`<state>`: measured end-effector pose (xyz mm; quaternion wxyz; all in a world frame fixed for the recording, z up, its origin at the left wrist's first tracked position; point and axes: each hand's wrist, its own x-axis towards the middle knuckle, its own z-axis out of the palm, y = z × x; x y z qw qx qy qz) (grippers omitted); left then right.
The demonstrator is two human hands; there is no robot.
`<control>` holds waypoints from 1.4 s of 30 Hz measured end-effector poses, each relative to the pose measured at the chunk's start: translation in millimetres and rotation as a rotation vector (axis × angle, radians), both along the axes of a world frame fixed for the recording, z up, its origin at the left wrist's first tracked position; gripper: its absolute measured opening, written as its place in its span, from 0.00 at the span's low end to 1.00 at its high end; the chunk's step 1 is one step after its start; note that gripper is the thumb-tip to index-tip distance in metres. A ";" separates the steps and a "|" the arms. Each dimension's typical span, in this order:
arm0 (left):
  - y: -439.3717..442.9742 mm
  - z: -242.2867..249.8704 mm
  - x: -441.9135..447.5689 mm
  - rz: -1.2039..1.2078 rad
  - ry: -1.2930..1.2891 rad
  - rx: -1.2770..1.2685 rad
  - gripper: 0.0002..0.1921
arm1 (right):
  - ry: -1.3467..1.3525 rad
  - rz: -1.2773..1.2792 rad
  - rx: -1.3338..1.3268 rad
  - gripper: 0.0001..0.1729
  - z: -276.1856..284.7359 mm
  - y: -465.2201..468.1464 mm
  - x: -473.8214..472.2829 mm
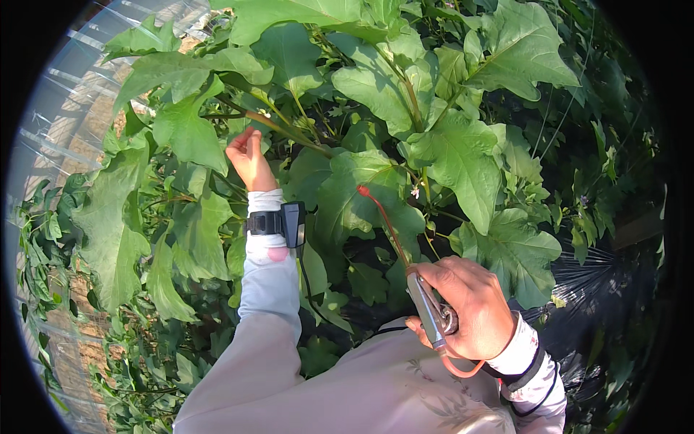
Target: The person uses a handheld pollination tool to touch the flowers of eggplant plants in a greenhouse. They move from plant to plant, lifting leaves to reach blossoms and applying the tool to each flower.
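Observation:
My right hand [470, 304] is wrapped around the metal handle of a hand sprayer [424, 306]. A thin, curved red-brown tube [387, 219] runs up from the handle and ends in a small red nozzle [363, 191] in front of a broad eggplant leaf [349, 182]. From the handle's lower end an orange hose [461, 372] bends back under my wrist. My left hand [252, 163] is raised among the foliage with its fingers curled, just below a slanting eggplant stem [287, 131]. Whether those fingers pinch anything is hidden.
Large leaves [190, 130] crowd around both arms. Small pale flowers [415, 192] show between them. Black plastic mulch [588, 276] covers ground at right, where thin strings [564, 116] hang. Clear plastic sheeting [70, 125] lines the left. A strapped device [293, 223] with a cable sits on my left wrist.

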<state>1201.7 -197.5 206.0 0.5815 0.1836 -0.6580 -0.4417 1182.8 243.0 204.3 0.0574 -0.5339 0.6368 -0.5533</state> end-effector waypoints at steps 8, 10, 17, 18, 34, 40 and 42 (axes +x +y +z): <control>-7.8 27.3 -14.8 0.075 -0.165 0.049 0.20 | -0.042 0.132 -0.023 0.30 -3.7 -51.6 -48.0; -2.5 21.2 -12.7 0.135 -0.163 0.030 0.18 | -0.066 0.151 -0.074 0.30 -4.0 -61.8 -51.7; 1.4 15.9 -24.7 0.102 -0.122 -0.079 0.14 | -0.049 0.253 -0.051 0.35 -7.1 -80.6 -71.7; 0.9 19.1 -26.7 0.156 -0.155 -0.114 0.13 | -0.045 0.261 -0.062 0.35 -8.3 -82.6 -75.0; 3.2 19.4 -25.8 0.175 -0.161 -0.062 0.13 | -0.091 0.303 -0.018 0.34 -7.7 -43.4 -109.5; 89.0 -11.0 -40.9 0.117 -0.123 0.064 0.12 | -0.045 0.147 -0.054 0.33 -7.1 -8.5 -113.8; 129.6 -28.2 -56.5 -0.243 -0.248 0.118 0.14 | -0.023 0.104 -0.015 0.34 -4.6 23.0 -109.7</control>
